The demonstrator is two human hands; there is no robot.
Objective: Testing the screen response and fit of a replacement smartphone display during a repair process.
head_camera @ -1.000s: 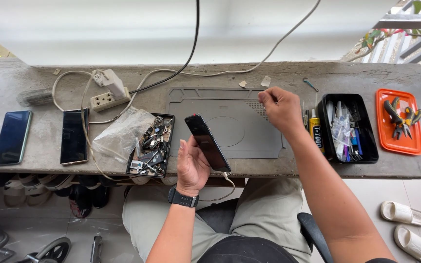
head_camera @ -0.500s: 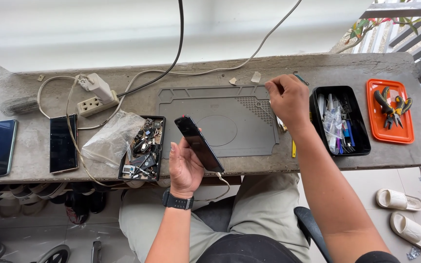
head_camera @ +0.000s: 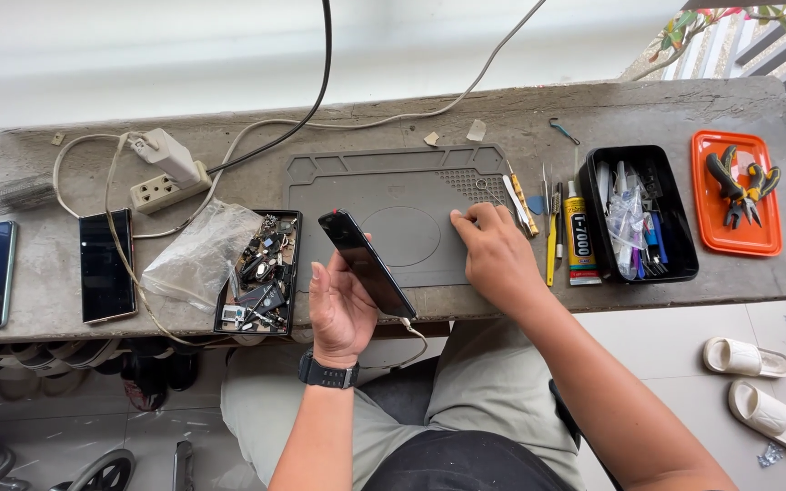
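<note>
Left hand (head_camera: 343, 305) grips a dark phone (head_camera: 367, 264), tilted, above bench (head_camera: 648, 114) edge. Right hand (head_camera: 495, 255) rests fingers curled, empty, on grey mat (head_camera: 384, 186)

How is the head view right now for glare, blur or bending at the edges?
Head view: even daylight, soft shadows; the pale wall behind the bench is washed out. The phone in the left hand shows only a faint sheen. The right hand on the grey mat is sharp. The bench's far edge bows: wide-angle distortion.
</note>
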